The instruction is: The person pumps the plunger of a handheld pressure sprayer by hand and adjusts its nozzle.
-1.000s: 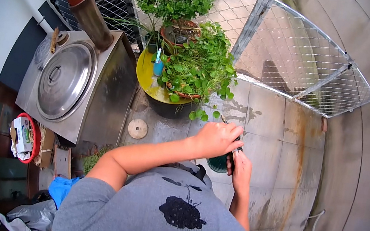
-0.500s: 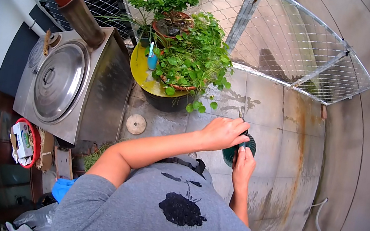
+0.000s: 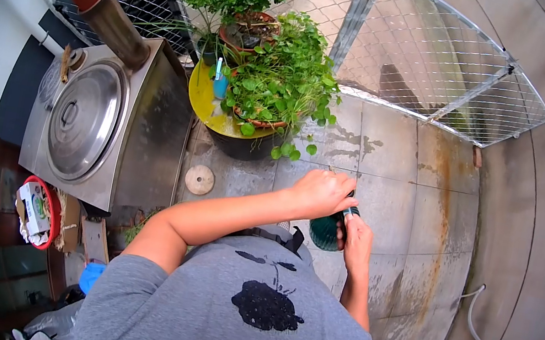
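A dark green ribbed bottle (image 3: pixel 324 233), by its look a spray bottle, is held in front of my body. My left hand (image 3: pixel 321 194) is closed over its top, with a small thin tip showing just beyond the fingers. Lower down and to the right, my right hand (image 3: pixel 356 242) grips the bottle near its neck, fingers curled round the side. A bit of light blue shows between the hands. My fingers hide most of the bottle's upper part.
Potted plants (image 3: pixel 279 88) and a blue cup (image 3: pixel 220 86) stand on a yellow round top (image 3: pixel 205 105). To the left is a steel stove (image 3: pixel 147 142) with a lidded pot (image 3: pixel 84 120). A wire fence (image 3: pixel 421 58) runs behind; a grey hose (image 3: pixel 476 330) lies right.
The bottle has swung left and tilted, its base moving toward my body's left side. Both hands still hold it, with the left hand shifted slightly left.
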Available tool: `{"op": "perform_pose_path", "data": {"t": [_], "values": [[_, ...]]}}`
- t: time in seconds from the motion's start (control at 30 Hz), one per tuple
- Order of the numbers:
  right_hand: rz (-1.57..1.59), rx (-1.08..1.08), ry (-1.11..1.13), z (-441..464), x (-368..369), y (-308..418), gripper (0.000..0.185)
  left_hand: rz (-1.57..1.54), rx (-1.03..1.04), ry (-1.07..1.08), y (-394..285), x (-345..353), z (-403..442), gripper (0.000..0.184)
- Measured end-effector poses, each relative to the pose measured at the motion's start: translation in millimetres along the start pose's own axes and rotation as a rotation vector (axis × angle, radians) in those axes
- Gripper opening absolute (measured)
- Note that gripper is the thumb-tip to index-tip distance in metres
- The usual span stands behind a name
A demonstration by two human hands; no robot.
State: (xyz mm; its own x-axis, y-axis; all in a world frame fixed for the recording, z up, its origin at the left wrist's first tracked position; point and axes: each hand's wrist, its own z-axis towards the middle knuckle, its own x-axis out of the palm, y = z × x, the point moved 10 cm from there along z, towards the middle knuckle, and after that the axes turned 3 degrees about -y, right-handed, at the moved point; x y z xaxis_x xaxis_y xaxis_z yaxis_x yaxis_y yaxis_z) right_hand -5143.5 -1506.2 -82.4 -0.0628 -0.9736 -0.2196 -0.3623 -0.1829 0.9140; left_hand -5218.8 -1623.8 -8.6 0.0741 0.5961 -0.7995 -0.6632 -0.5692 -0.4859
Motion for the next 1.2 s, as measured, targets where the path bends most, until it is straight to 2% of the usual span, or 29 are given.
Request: {"op": "perform_pose_path", "data": {"t": [0.1,0.4,0.6,0.7,0.9,1.0,1.2], "values": [[0.038,-0.036,0.053,0,7,4,0.036,-0.003,0.011,-0.050,-4,-13,-4,0.035],[0.212,-0.323,0.144,-3,21,51,0.033,-0.037,0.106,-0.279,-40,-91,-3,0.036],[0.235,-0.357,0.190,-3,31,65,0.033,0.010,0.074,-0.340,-40,-101,-7,0.038],[0.216,-0.278,0.214,2,34,58,0.033,0.056,0.033,-0.284,-28,-88,-8,0.038],[0.024,-0.103,0.151,7,21,25,0.034,0.019,-0.068,-0.095,0,-39,-13,0.036],[-0.048,-0.072,0.064,6,10,21,0.034,-0.024,-0.060,-0.071,3,-25,-12,0.037],[-0.199,-0.227,-0.173,8,-14,17,0.034,-0.133,-0.051,-0.153,-2,-24,1,0.039]]}}
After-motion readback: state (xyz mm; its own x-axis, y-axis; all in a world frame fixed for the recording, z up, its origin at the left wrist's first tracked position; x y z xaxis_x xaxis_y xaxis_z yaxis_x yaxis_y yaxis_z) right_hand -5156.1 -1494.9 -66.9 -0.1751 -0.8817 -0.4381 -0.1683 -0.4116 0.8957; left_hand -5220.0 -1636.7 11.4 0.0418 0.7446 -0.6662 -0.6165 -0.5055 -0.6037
